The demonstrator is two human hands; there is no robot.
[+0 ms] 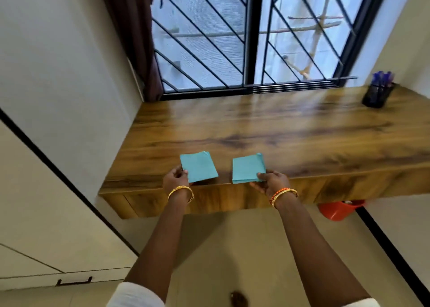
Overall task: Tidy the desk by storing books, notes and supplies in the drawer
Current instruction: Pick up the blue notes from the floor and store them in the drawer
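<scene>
**Two teal note pads held at the desk's front edge**

Far left of the grips: white wall, and cabinet panels with a dark handle [74, 281] low down. A dark curtain [137, 36] hangs up and left of the left hand, beside the barred window [251, 34].

Left hand [175, 180]: fingers curled round the near left corner of the left teal note pad [199, 166], thumb on top, pinching it. The pad tilts; its far right corner curls up. Whether it rests on the wooden desk [267, 130] or is lifted just off it, cannot tell. Gold bangle [180, 193] on the wrist just behind the grip.

A gap of bare wood separates the two pads.

Right hand [271, 182]: thumb pressed on top of the near right corner of the right teal note pad [247, 168], fingers under it, pinching. The pad's near edge overhangs the desk's front edge; far right corner curls up. Gold and orange bangles [282, 196] behind this grip.

Below both grips: the desk's front panel; drawer seams unclear.

Well right of and beyond the right hand: a black mesh pen holder [378, 95] with blue pens, near the desk's far right corner. Below and right of the grip, under the desk, a red bucket [337, 210].
</scene>
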